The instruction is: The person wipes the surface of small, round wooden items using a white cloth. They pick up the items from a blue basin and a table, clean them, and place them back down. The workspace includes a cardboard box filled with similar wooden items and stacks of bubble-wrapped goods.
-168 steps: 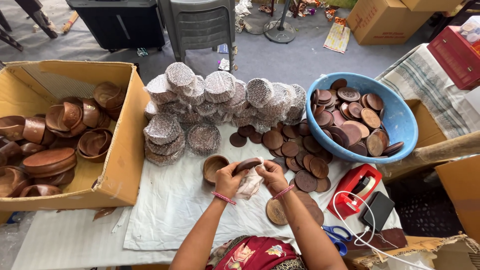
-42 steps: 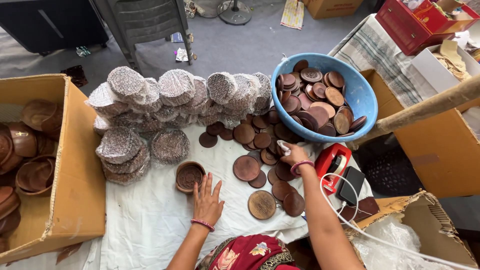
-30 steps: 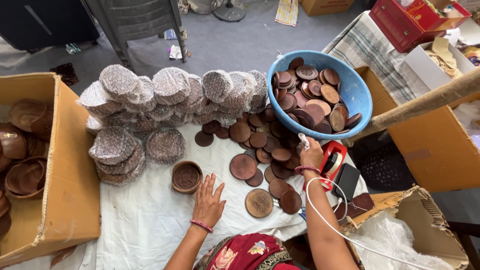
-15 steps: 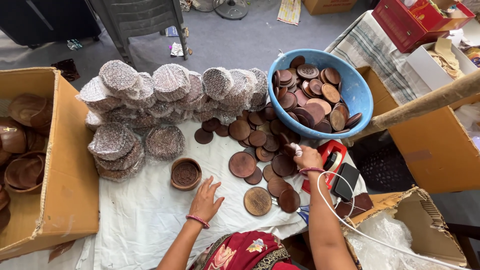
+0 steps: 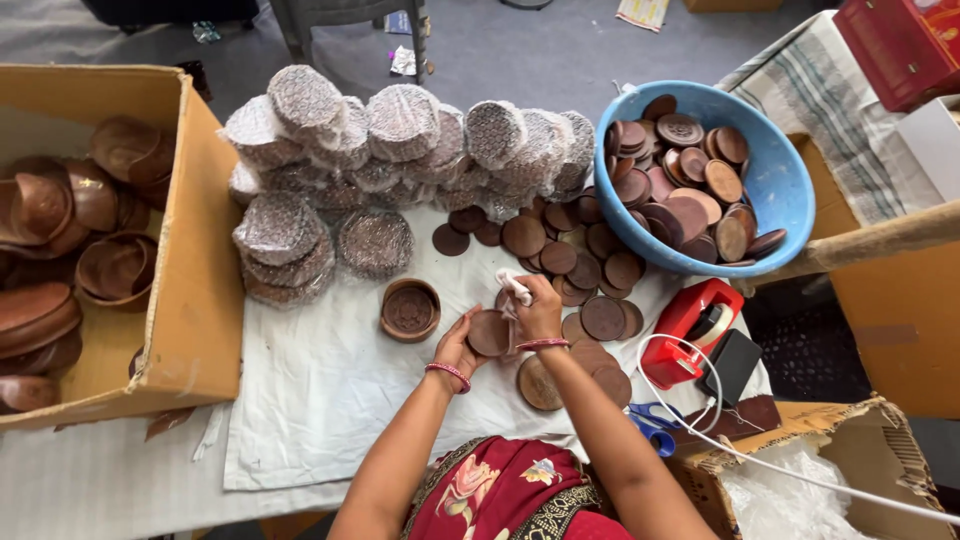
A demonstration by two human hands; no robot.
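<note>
Both hands meet over the white cloth (image 5: 330, 400), and between them sits one dark wooden disc (image 5: 489, 332). The left hand (image 5: 458, 345) cups its near edge from below, fingers curled round it to keep it steady, while the right hand (image 5: 538, 310) closes on a scrap of white rag (image 5: 516, 288) pressed against the disc's far edge — it looks like a wiping grip. Just left of the held disc stands a small round wooden bowl (image 5: 410, 309). To the right and beyond lie loose discs (image 5: 585, 290) within easy reach; farther off, the blue basin (image 5: 775, 175) holds more. Net-wrapped stacks (image 5: 380, 150) are piled beyond the hands — apart from the loose ones.
</note>
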